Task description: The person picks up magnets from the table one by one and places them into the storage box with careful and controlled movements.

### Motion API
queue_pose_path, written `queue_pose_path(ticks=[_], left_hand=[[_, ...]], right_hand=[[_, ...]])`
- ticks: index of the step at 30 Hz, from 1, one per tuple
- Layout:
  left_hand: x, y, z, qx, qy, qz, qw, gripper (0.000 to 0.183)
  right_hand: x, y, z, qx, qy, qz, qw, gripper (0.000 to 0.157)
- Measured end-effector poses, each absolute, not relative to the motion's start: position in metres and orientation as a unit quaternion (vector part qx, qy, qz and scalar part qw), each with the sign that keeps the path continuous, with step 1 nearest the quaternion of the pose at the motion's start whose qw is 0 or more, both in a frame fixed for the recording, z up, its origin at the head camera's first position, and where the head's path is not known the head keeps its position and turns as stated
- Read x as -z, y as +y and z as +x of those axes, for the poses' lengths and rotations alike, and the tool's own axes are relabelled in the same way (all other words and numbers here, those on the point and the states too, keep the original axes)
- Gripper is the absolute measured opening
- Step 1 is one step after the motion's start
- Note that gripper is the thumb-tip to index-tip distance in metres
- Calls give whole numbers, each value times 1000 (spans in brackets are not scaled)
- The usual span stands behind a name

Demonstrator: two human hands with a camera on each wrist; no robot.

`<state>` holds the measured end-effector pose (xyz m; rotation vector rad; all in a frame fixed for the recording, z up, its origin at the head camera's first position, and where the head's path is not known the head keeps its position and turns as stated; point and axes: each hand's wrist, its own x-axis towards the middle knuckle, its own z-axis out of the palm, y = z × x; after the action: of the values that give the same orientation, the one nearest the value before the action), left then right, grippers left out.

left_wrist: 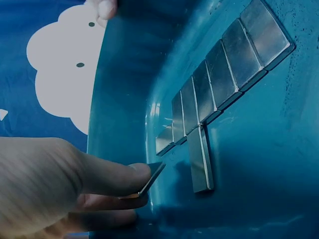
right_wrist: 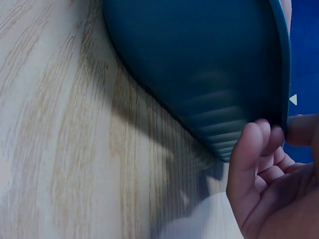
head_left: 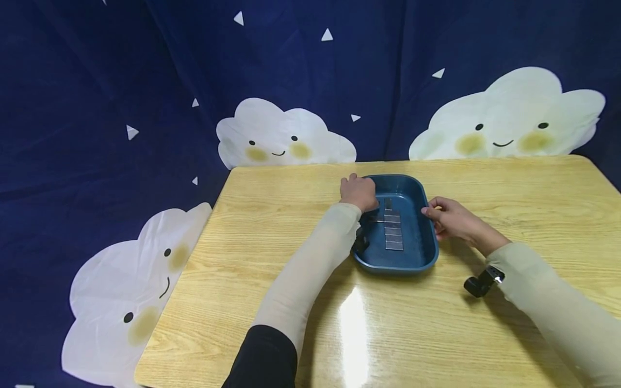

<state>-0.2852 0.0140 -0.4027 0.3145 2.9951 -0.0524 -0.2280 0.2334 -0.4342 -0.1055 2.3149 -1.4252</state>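
Note:
A dark blue plastic tray (head_left: 395, 268) sits on the table. Several flat, shiny rectangular metal blocks (left_wrist: 227, 69) lie edge to edge in a row on its floor, and one more metal block (left_wrist: 199, 164) sticks out sideways from that row. Over the tray's left side, my left hand (head_left: 358, 193) pinches a loose metal block (left_wrist: 155, 177) between thumb and fingers, apart from the row. My right hand (head_left: 451, 218) grips the tray's right rim, thumb on the inside and fingers against the outer wall, as the right wrist view shows.
The light wooden table (head_left: 233, 258) extends around the tray on all sides. Behind it hangs a dark blue curtain (head_left: 291, 59) with smiling clouds and small white triangles. A black wrist camera (head_left: 480, 283) hangs beneath the right sleeve.

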Motion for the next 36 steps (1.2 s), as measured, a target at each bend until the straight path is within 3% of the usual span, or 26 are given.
queue_pose_path(ticks=[12,22,36], left_hand=[[407,16,-288,21,993,86,74,13],[409,17,-292,33,991,89,97,24],[401,13,-291,3,990,96,104,16]], right_hand=[[435,233,-231,517,828,-34,213,25],[434,233,-230,521,827,-38,207,24],[432,233,-228,511,832,-31,211,26]])
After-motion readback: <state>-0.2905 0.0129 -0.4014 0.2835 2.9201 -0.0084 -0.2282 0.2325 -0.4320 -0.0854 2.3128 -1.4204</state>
